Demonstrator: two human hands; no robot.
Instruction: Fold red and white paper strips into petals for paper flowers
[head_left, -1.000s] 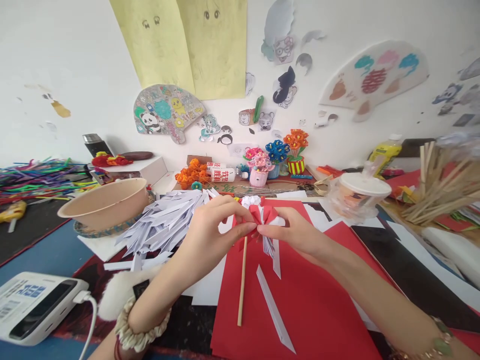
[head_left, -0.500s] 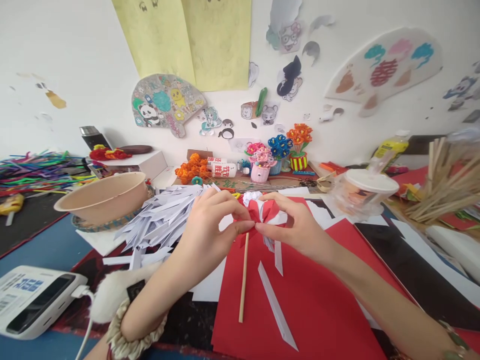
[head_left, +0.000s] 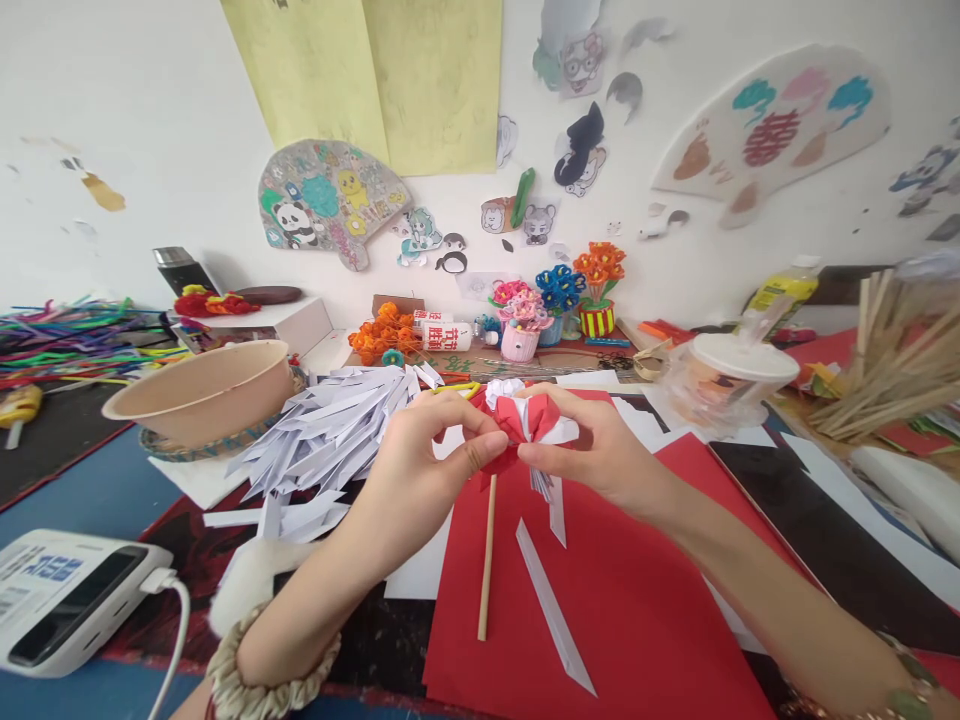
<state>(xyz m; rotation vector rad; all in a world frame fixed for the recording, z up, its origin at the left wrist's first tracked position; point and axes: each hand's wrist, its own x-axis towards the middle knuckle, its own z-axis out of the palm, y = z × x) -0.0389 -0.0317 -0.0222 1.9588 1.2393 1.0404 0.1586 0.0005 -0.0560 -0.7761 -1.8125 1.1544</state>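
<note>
Between my two hands is a red and white folded paper flower, held above red paper sheets. My left hand pinches its left side with thumb and forefinger. My right hand grips its right side, thumb below and fingers behind. Beneath it a thin wooden stick slants down across the red paper; I cannot tell whether it is joined to the flower. A folded white paper strip lies to the stick's right. White crumpled paper shows just behind the flower.
Left of my hands is a heap of white paper strips, with a beige basin beyond it. A white cabled device sits at the left front. At right stand a lidded cup and a bundle of wooden sticks.
My left thumb and forefinger have shifted slightly off the flower's centre, and my right thumb has moved a little right. More of the flower's middle shows. Both hands still hold it.
</note>
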